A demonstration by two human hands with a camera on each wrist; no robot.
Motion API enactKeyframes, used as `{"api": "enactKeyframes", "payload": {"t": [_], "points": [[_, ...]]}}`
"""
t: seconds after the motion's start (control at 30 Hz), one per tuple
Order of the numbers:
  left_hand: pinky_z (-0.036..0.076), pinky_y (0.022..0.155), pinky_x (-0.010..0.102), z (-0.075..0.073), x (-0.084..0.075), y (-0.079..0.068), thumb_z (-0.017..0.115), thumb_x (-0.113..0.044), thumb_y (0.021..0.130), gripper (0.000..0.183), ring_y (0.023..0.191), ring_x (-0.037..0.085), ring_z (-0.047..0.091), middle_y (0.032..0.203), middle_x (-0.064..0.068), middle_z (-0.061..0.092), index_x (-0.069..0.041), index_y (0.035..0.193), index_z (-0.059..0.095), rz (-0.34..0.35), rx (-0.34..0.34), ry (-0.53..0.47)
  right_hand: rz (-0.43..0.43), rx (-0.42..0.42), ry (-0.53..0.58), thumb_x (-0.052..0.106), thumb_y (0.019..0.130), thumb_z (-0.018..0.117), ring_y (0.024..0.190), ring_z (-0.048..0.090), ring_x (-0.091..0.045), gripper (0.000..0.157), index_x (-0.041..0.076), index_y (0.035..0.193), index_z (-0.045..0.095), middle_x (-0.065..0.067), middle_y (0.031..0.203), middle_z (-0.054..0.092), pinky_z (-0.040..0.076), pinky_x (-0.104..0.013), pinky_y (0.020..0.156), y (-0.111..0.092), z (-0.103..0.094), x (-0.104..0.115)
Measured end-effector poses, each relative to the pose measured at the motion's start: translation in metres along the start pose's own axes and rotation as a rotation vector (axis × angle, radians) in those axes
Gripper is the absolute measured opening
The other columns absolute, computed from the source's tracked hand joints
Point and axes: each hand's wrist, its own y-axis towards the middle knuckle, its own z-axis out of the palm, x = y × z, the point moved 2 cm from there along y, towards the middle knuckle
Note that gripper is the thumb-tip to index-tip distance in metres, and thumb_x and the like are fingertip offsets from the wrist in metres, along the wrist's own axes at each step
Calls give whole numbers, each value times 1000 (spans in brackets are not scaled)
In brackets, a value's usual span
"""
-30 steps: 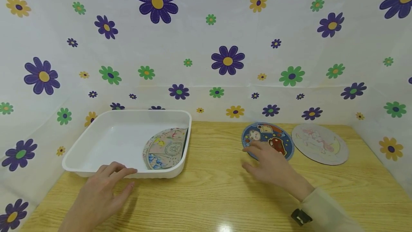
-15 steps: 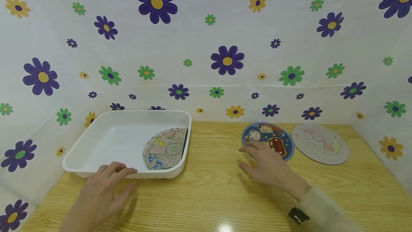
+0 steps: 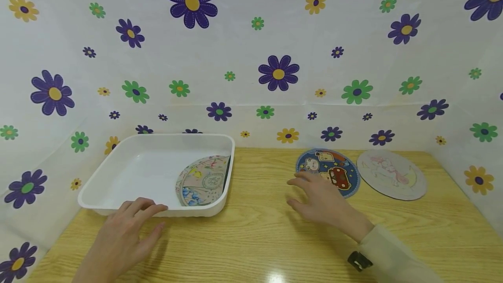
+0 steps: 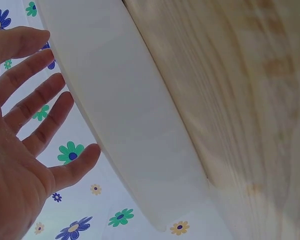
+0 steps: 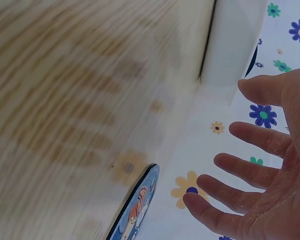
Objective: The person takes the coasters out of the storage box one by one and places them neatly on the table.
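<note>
Mat (image 3: 202,182) in tray (image 3: 147,171) on table (image 3: 251,243)

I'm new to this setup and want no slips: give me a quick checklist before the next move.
1. Tray upright on table: ok.
2. Left hand at tray's near rim: ok.
3. Floral disc lying flat inside tray: cannot tell.
4. Right hand empty: ok.
5. Blue disc fully visible from head view: not ok, right hand partly covers it.
6. Gap between blue disc and pale disc: cannot tell.
</note>
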Motion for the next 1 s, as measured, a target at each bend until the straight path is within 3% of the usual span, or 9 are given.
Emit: {"api": "enactKeyframes", "payload": {"t": [0.3,0.57,1.0], "points": [[58,74,49,0,-1,-1,85,-23,78,34,92,24,67,101,0,70,-21,110,75,13,-19,3,9,39,33,34,91,74,121,65,-39,41,12,125,70,-16,137,64,58,-57,91,5,3,5],[58,76,50,-1,-1,-1,85,-23,78,33,93,25,67,102,1,70,-20,109,75,-2,-13,-2,-9,17,20,35,91,74,121,65,-38,40,14,125,71,-15,137,65,58,-55,91,10,3,14],[57,72,46,0,0,-4,85,-23,77,33,91,22,66,101,-1,70,-21,108,75,5,-38,1,-44,16,37,34,91,74,125,63,-37,40,13,125,71,-15,137,65,52,-57,103,18,8,24]]}}
